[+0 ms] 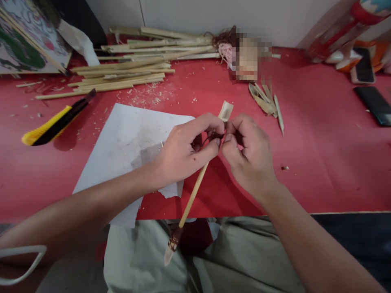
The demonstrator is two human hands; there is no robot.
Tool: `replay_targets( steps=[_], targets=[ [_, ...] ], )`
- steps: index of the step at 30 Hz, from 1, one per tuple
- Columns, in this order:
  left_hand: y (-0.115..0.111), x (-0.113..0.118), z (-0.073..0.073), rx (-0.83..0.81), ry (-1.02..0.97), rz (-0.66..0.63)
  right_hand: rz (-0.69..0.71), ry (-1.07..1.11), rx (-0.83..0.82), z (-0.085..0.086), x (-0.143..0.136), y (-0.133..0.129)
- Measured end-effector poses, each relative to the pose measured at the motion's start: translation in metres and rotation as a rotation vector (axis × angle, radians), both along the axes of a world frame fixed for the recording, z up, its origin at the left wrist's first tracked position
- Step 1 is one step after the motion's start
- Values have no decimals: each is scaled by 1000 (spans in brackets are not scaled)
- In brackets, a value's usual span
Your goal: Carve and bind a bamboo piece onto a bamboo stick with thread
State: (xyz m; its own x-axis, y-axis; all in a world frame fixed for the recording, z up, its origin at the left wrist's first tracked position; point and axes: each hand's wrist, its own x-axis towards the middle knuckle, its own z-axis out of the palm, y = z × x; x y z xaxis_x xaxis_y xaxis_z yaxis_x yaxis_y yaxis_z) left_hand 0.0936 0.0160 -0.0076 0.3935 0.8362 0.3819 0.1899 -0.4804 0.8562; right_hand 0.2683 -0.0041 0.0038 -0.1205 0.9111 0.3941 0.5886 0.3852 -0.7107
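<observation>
A thin bamboo stick slants down from my hands, past the table edge and over my lap. At its lower end, brown cord binds on a pale pointed tip. A flat, light-coloured strip sticks up at the upper end. Just below that strip, my left hand is closed in a pinch on dark brown cord at the stick. Close beside it on the right, my right hand pinches thumb and finger together at the same spot; what lies between those fingertips is hidden.
White paper lies under my left arm. A yellow and black utility knife rests at left. Bamboo sticks and shavings lie behind. Dry leaf-like pieces are back right; phones lie at far right on the red table.
</observation>
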Motion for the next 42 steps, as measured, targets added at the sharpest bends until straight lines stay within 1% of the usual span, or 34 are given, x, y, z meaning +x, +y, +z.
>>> replay_targets(
  steps=[5,8,11,14,17,19,25,31,34,37,40,42],
  targets=[
    [-2,1,3,-39,22,40,-17,42,-43,2,-4,-4],
    [-2,1,4,-44,16,48,-3,53,-48,2,-6,-5],
    [-2,1,5,-14,19,53,26,63,-19,0,-6,-6],
    [-1,-1,5,52,45,68,48,83,3,-1,-6,-6],
    [0,-3,4,136,107,81,47,117,-16,-1,-7,-6],
    [0,-4,4,164,139,88,37,123,-30,0,-7,-6],
    [-1,-3,2,150,179,127,29,86,-37,-1,-6,-6],
    [-2,-3,2,142,192,170,7,181,-141,1,-9,-7],
    [-1,-4,1,154,202,161,8,245,-172,2,-10,-8],
    [-1,-5,2,193,190,122,17,311,-195,2,-11,-8],
    [1,-6,3,237,188,73,6,337,-220,1,-10,-8],
    [1,-6,3,251,188,68,-1,337,-227,1,-10,-8]
  ],
)
